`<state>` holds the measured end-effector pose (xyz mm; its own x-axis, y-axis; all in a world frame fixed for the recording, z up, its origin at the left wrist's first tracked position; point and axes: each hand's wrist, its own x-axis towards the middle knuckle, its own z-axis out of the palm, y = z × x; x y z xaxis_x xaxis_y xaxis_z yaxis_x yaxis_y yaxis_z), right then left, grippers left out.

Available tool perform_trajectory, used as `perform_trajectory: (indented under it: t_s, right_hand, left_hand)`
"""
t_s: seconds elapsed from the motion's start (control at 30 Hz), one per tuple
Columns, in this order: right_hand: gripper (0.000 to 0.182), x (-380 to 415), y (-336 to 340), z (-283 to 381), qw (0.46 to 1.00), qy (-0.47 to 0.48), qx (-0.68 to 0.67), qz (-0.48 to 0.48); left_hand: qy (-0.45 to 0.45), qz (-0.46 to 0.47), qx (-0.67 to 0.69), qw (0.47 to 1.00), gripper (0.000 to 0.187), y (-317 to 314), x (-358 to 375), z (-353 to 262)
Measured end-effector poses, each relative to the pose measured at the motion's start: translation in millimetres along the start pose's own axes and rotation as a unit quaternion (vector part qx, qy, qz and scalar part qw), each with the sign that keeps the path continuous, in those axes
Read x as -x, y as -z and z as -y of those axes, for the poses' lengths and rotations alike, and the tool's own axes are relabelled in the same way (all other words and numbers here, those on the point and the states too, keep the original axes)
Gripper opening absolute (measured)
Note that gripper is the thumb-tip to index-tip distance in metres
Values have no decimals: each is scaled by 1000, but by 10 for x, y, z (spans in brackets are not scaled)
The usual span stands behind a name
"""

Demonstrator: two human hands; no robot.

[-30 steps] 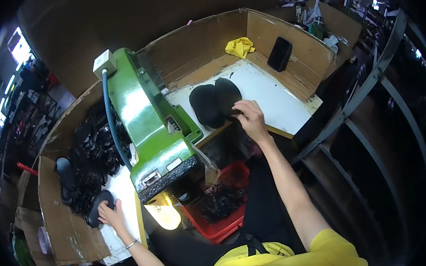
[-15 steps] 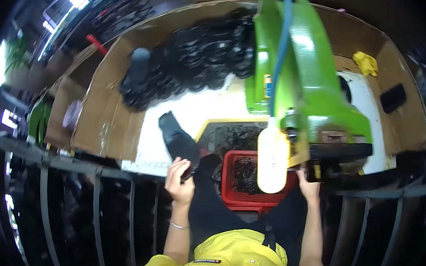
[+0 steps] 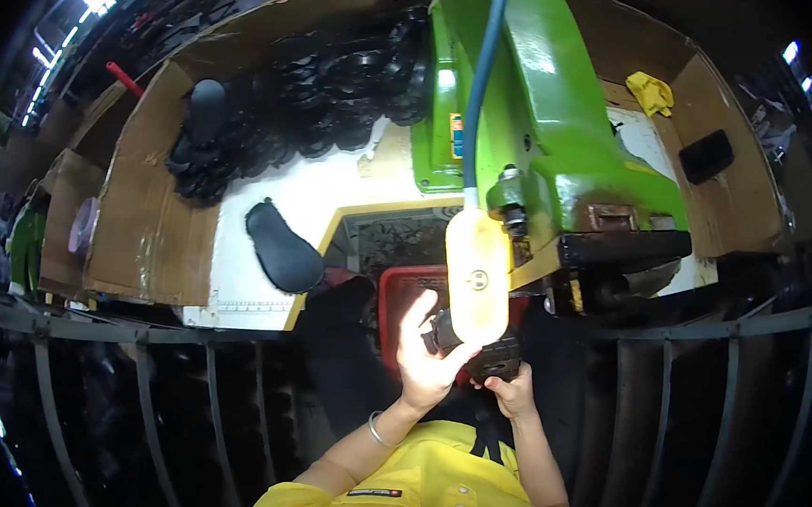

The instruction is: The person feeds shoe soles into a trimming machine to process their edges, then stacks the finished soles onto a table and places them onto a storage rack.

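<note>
Both hands are low in the middle, below the green machine (image 3: 567,105). My right hand (image 3: 512,393) is closed on a black sole (image 3: 495,357). Beside its left end is my left hand (image 3: 429,359), thumb and fingers spread, touching or close to the sole; the contact is partly hidden. A yellow-white lamp (image 3: 480,268) on a blue hose hangs in front and covers part of the sole. Another black sole (image 3: 284,248) lies flat on the white tabletop (image 3: 243,294), to the left of my hands.
Many black soles (image 3: 333,88) are heaped at the back left inside cardboard walls (image 3: 136,206). A red basket (image 3: 389,299) is under the lamp. At the right are a yellow cloth (image 3: 650,93) and a dark block (image 3: 706,157). Metal bars (image 3: 137,333) run along the front.
My left hand has let go of a sole, now flat on the tabletop, and moved right. My right hand has come inward with a black sole. The camera view has shifted.
</note>
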<state>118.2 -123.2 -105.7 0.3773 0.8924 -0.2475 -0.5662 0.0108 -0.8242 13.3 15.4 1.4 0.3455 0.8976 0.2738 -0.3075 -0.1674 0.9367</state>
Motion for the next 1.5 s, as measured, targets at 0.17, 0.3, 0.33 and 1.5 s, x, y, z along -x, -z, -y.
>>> perform_trajectory:
  t_s: [0.17, 0.3, 0.33, 1.5]
  right_hand:
    - [38, 59, -3, 43, 994, 17, -107, -11]
    - [46, 25, -170, -17, 984, 32, -175, -2]
    - [48, 19, -175, -34, 983, 32, -180, -2]
    - [33, -317, -180, 1209, 937, 185, 296, 9]
  left_hand:
    - [187, 78, -13, 979, 38, -179, 3, -9]
    - [108, 99, -142, 979, 21, -339, -140, 169]
    - [98, 100, -157, 978, 20, -335, -142, 244]
    - [140, 359, -160, 909, 34, 81, -303, -110]
